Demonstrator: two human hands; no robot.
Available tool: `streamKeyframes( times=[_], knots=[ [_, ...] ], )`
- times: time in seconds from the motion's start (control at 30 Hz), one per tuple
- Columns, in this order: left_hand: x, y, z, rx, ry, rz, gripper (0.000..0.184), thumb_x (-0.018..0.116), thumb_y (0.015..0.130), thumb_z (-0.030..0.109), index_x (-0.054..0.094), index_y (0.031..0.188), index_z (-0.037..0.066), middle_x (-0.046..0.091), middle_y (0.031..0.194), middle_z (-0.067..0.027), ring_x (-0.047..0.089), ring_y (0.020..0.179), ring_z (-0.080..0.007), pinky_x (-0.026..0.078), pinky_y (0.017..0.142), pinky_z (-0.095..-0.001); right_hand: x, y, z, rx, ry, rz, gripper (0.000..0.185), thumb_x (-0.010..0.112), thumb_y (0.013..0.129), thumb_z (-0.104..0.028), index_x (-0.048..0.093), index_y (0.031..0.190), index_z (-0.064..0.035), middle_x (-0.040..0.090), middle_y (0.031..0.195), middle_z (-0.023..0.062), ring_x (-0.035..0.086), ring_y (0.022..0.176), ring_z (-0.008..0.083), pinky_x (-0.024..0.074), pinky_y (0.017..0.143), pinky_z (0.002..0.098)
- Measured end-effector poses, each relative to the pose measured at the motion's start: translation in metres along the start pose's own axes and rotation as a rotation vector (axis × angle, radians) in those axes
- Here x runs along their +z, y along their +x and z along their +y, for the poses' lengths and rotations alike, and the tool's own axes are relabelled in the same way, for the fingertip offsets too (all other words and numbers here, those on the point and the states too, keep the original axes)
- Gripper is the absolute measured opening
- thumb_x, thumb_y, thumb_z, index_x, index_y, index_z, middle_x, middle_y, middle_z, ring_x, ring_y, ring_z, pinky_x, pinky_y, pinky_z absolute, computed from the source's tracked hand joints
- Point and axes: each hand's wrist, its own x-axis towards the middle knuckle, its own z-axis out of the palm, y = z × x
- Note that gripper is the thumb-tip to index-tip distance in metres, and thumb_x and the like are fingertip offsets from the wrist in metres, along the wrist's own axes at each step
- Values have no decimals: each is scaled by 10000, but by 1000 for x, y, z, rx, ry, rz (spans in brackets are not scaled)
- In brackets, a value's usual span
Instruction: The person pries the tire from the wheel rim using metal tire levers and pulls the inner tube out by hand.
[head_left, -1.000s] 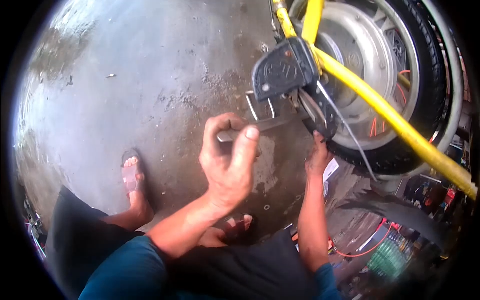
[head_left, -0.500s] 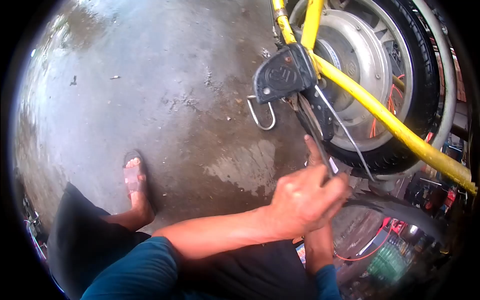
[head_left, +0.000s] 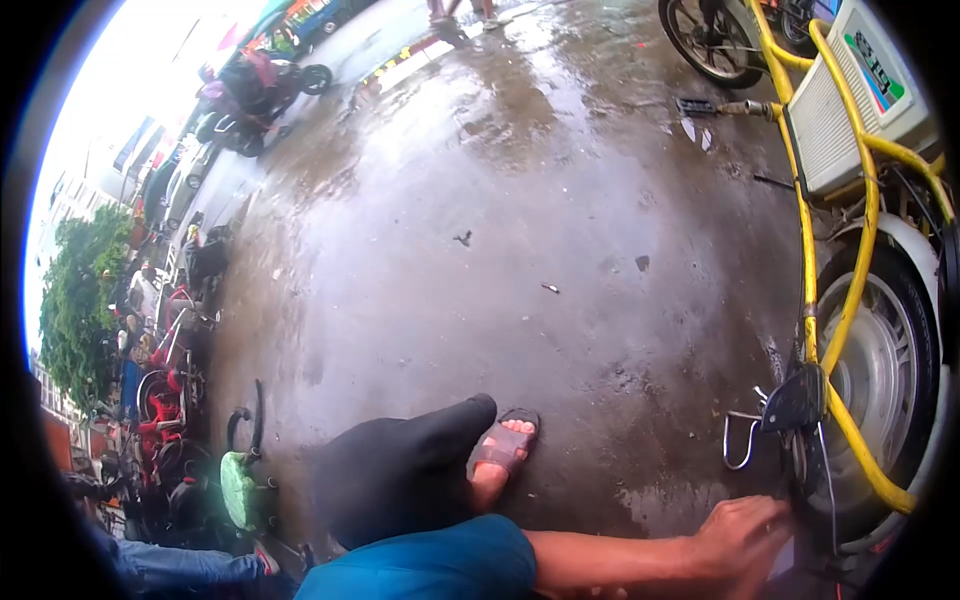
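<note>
Left hand (head_left: 742, 538) is curling near the wheel (head_left: 882, 370), fingers bending inward; cannot tell whether they are pinching anything. Wheel is standing at right behind the yellow frame (head_left: 808, 260), metal hook (head_left: 738, 467) jutting out nearby

I'm out in the open here, on what looks like a roadside forecourt: wet, stained ground (head_left: 480, 330) shines with daylight, and along the street edge I see a dark motorbike (head_left: 250, 95) and cars (head_left: 185, 185). A leafy tree (head_left: 80, 285) rises past crowded red bikes (head_left: 160, 425), and a yellow-framed vehicle (head_left: 808, 250) stands on the opposite side.
</note>
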Motion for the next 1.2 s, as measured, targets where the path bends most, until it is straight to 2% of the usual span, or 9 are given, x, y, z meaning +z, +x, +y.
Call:
streamKeyframes(
  times=[0.27, 0.3, 0.4, 0.43, 0.53, 0.63, 0.73, 1.0, 1.2],
  knots=[
    [23, -40, 8, -322, -72, 46, 260, 561, 924, 213, 529, 1099, 23, 607, 994, -202, 630, 841, -395, 509, 672, -403, 9, 4, 2, -6, 10, -16, 286, 700, 830, -215, 634, 1012, -5, 629, 934, 82, 577, 811, 176, 488, 661, 337],
    [41, -41, 8, -337, -55, 104, 249, 550, 934, 239, 548, 1085, 41, 637, 863, -167, 654, 711, -333, 507, 601, -379, 13, 3, 1, -3, 2, -17, 289, 700, 829, -215, 633, 1015, -5, 629, 939, 83, 579, 813, 176, 490, 659, 337],
    [64, -43, -1, -295, 302, -286, 358, 567, 878, 255, 519, 1188, 83, 633, 1019, -243, 644, 803, -404, 518, 666, -498, 14, 1, 1, 7, -1, -15, 299, 701, 826, -216, 628, 1024, -4, 629, 953, 87, 582, 818, 177, 494, 651, 336],
    [54, -22, 44, -642, 252, -209, 371, 568, 878, 261, 511, 1187, 65, 658, 883, -214, 645, 751, -385, 512, 649, -508, 15, 2, 2, 10, -8, -16, 302, 702, 825, -216, 627, 1028, -4, 629, 958, 88, 584, 820, 178, 496, 649, 336],
    [44, -11, 54, -666, 298, -377, 359, 556, 886, 251, 517, 1184, 54, 651, 788, -204, 648, 729, -385, 510, 627, -496, 16, 4, 3, 19, -16, -17, 312, 703, 823, -216, 623, 1037, -4, 628, 972, 92, 587, 826, 179, 500, 642, 336],
    [42, -48, 13, -198, 138, -467, 377, 556, 884, 247, 509, 1205, 56, 641, 749, -174, 643, 693, -362, 512, 597, -472, 16, 7, 7, 25, -27, -13, 322, 705, 820, -217, 619, 1046, -4, 628, 986, 96, 591, 831, 180, 505, 635, 336],
    [62, -68, 10, -404, 217, -614, 340, 557, 881, 248, 546, 1158, 51, 643, 770, -168, 640, 701, -343, 511, 608, -459, 14, 12, 11, 22, -33, 10, 333, 706, 817, -217, 615, 1056, -4, 627, 1000, 99, 595, 837, 181, 509, 628, 336],
    [65, -45, 12, -275, 112, -942, 318, 586, 861, 290, 617, 1073, 55, 660, 826, -175, 651, 748, -332, 513, 641, -438, -22, 56, 45, -78, -54, 113, 362, 709, 810, -219, 604, 1081, -3, 626, 1037, 109, 605, 852, 184, 521, 609, 336],
    [21, -34, 17, -242, 144, -1189, 316, 609, 846, 321, 670, 1009, 57, 672, 867, -180, 659, 784, -323, 515, 665, -423, -47, 135, 167, -252, -128, 70, 384, 712, 805, -220, 595, 1100, -3, 624, 1065, 117, 612, 863, 186, 530, 595, 336]
  ],
)
